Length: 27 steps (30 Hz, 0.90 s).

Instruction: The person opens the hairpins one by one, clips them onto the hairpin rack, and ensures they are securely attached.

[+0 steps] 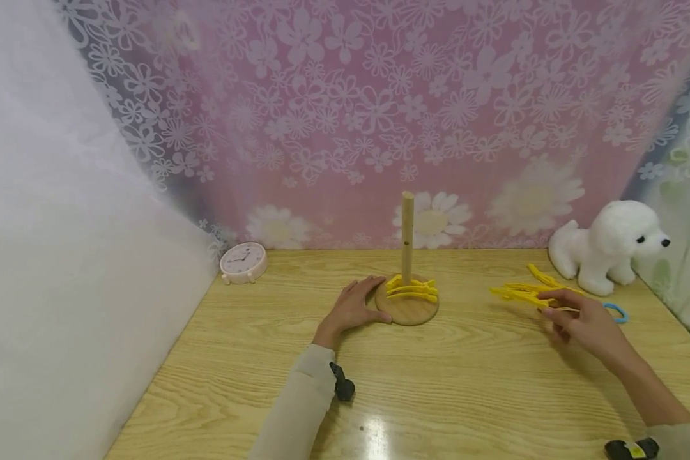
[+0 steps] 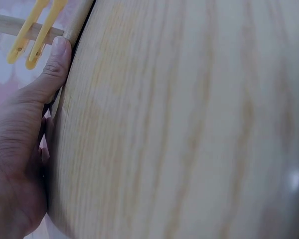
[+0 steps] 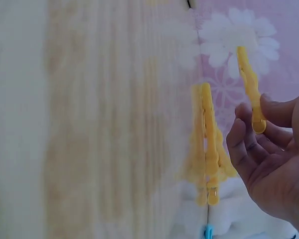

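Note:
A wooden stand has a round base point(image 1: 408, 316) and an upright post point(image 1: 407, 236). Several long yellow plastic clips point(image 1: 412, 296) sit low around the post. My left hand point(image 1: 351, 308) holds the left side of the base, thumb at the front edge and fingers toward the back. The left wrist view shows the thumb against the edge of the base, close to two yellow clips point(image 2: 30, 37). To the right, my right hand point(image 3: 271, 149) pinches one narrow yellow clip point(image 3: 249, 82) between thumb and fingers. More yellow clips point(image 3: 209, 144) lie on the table beyond that hand.
A white toy dog point(image 1: 600, 246) sits at the back right, with a blue ring-shaped object point(image 1: 616, 313) just in front of it. At the back left stands a small pink clock point(image 1: 243, 263). A floral curtain point(image 1: 351, 128) hangs behind the wooden table point(image 1: 466, 390).

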### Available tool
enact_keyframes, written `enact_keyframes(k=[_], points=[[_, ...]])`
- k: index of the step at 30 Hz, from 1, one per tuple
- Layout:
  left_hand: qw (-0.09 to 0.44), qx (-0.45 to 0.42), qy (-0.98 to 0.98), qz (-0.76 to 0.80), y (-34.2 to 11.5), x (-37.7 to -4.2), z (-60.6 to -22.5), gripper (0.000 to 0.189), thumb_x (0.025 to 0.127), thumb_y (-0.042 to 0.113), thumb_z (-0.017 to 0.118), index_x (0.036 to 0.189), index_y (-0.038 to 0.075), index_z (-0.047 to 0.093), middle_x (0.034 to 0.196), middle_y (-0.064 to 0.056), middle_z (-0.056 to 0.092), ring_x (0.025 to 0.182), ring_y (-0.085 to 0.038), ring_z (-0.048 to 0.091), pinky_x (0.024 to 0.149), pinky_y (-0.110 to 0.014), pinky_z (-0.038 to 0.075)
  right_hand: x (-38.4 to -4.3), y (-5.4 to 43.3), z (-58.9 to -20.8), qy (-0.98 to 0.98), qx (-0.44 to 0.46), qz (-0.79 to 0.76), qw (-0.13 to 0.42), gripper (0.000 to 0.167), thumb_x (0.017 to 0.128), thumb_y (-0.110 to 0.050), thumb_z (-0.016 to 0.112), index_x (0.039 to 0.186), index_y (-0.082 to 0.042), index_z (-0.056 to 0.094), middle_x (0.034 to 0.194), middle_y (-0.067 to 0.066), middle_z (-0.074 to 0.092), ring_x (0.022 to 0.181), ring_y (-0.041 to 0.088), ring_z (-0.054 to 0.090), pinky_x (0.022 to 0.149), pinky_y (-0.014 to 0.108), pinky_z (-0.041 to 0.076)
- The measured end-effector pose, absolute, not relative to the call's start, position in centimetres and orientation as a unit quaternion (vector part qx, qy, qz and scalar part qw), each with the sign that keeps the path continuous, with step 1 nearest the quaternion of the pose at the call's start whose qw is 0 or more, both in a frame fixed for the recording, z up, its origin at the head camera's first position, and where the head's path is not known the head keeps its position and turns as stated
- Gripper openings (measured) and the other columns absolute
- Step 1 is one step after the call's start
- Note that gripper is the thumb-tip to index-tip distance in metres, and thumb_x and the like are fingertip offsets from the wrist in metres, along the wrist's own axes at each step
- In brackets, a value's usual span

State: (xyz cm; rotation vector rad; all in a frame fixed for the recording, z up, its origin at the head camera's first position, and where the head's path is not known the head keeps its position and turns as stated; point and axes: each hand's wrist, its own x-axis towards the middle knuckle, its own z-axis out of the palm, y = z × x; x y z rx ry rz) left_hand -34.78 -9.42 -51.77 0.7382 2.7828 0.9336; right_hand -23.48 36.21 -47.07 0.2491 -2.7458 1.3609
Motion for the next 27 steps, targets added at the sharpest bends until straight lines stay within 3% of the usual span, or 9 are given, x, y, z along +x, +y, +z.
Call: enact_keyframes(k=[10, 20, 27], points=[[0.056, 0.244, 0.919, 0.304, -9.4, -34.9, -51.7, 0.100, 0.083, 0.056, 0.084, 0.164, 0.029, 0.034, 0.170, 0.001, 0.030, 0.159, -0.016, 0.020, 0.131, -0.043, 0.008, -24.4, 33.4, -45.5, -0.899, 0.095, 0.415, 0.102, 0.030, 0.109, -0.013, 0.057, 0.133, 0.003, 0.062, 0.086, 0.014, 0.068, 0.053, 0.020, 0.059, 0.044, 0.034, 0.050], [0.059, 0.239, 0.918, 0.312, -9.4, -34.7, -51.7, 0.099, 0.083, 0.056, 0.084, 0.164, 0.029, 0.034, 0.171, -0.001, 0.029, 0.160, -0.022, 0.018, 0.131, -0.046, 0.008, -25.9, 29.6, -44.7, -0.884, 0.080, 0.442, 0.134, 0.022, 0.106, -0.006, 0.058, 0.123, 0.003, 0.069, 0.101, 0.029, 0.068, 0.045, 0.020, 0.055, 0.039, 0.032, 0.046], [0.061, 0.239, 0.916, 0.315, -9.5, -34.7, -51.7, 0.099, 0.083, 0.056, 0.084, 0.164, 0.029, 0.034, 0.171, -0.001, 0.028, 0.160, -0.023, 0.016, 0.131, -0.046, 0.007, -27.1, 26.9, -44.7, -0.879, 0.053, 0.458, 0.122, 0.024, 0.107, -0.005, 0.057, 0.127, 0.002, 0.068, 0.113, 0.032, 0.070, 0.044, 0.022, 0.053, 0.036, 0.030, 0.041]])
